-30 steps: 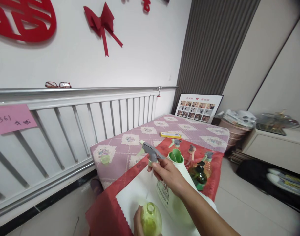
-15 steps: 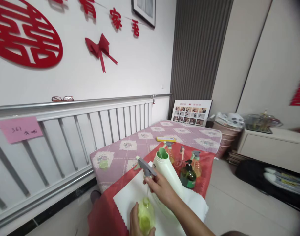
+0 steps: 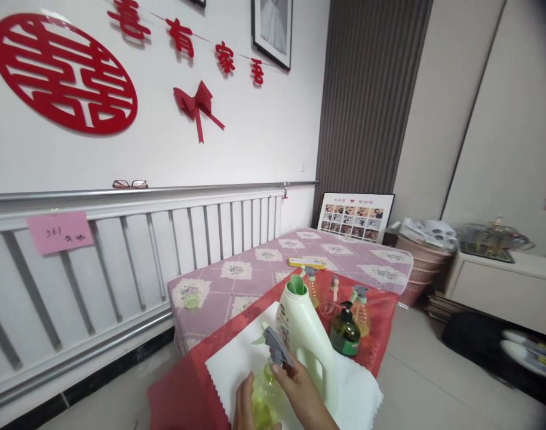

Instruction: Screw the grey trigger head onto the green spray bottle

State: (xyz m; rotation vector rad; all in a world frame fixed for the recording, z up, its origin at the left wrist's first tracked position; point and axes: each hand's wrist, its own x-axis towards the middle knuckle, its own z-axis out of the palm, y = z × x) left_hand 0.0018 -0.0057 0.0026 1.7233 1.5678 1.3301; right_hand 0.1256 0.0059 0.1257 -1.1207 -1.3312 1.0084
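At the bottom of the view my left hand [image 3: 243, 406] grips a small yellow-green spray bottle [image 3: 263, 399] that stands on a white cloth [image 3: 232, 367]. My right hand [image 3: 300, 394] holds the grey trigger sprayer head [image 3: 275, 348] down on the bottle's neck. A tall white jug with an open green spout [image 3: 302, 331] stands just behind my right hand.
Behind the jug stand a dark green pump bottle [image 3: 344, 328] and several amber spray bottles [image 3: 360, 307] on a red cloth [image 3: 380, 322]. A yellow flat object [image 3: 306, 262] and a small green cap [image 3: 191, 300] lie on the patterned tablecloth. White railing at left; baskets and cabinet at right.
My right hand has brought the sprayer head down from above the jug onto the green bottle's neck. The camera has tilted up, so more of the wall shows.
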